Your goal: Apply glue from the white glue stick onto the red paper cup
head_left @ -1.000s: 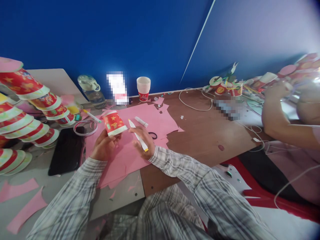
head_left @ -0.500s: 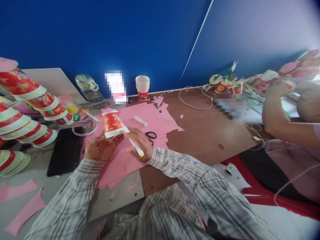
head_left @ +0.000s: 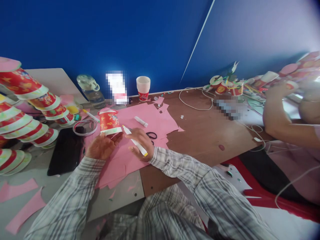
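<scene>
Way off to the left of the grip, red paper cups point(head_left: 37, 100) are stacked in leaning rows, and a black phone point(head_left: 65, 150) is laid flat just left of the left hand point(head_left: 101, 146). A tape ring point(head_left: 85, 127) is seen just beyond the phone. A red cup point(head_left: 109, 121) — wide end down, slightly tilted — is held in the left hand, fingers curled under its rim, thumb pressed against the side. Just right of the cup, a white marker with a yellow end point(head_left: 135, 141) is pinched in the right hand point(head_left: 141, 143), fingers closed round it, tip nearly at the cup's lower rim. Pink paper sheets point(head_left: 160, 121) are spread under both hands. Scissors point(head_left: 151, 135) are half hidden just behind the right hand, a glue stick point(head_left: 141, 121) a bit farther back. Well off to the right, another person's arm point(head_left: 282, 126) is rested on the brown table point(head_left: 207, 133).
</scene>
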Tool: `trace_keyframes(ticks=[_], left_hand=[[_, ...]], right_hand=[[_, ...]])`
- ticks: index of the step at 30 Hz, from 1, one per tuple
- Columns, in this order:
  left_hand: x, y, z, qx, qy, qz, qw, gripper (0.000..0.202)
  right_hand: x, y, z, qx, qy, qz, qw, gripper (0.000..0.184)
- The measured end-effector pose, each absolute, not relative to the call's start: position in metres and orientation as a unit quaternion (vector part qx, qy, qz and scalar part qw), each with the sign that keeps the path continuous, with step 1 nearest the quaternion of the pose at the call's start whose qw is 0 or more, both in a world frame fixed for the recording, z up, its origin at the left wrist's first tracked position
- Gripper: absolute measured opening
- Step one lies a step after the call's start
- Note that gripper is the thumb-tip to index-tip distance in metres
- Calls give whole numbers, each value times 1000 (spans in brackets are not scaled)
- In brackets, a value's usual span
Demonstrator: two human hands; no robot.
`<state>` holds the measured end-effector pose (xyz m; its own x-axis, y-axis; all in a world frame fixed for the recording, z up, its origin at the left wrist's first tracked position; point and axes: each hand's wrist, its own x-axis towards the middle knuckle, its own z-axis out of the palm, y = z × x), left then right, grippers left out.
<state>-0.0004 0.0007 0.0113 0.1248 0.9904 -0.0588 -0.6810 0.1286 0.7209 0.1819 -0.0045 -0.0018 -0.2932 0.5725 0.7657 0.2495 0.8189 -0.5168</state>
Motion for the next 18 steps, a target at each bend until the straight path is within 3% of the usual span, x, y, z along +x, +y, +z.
trace_keyframes(ticks=[18], left_hand=[[1,-1,12,276,283,591,703,36]], right_hand=[[179,-1,-5,-246,-799,163,524,27]])
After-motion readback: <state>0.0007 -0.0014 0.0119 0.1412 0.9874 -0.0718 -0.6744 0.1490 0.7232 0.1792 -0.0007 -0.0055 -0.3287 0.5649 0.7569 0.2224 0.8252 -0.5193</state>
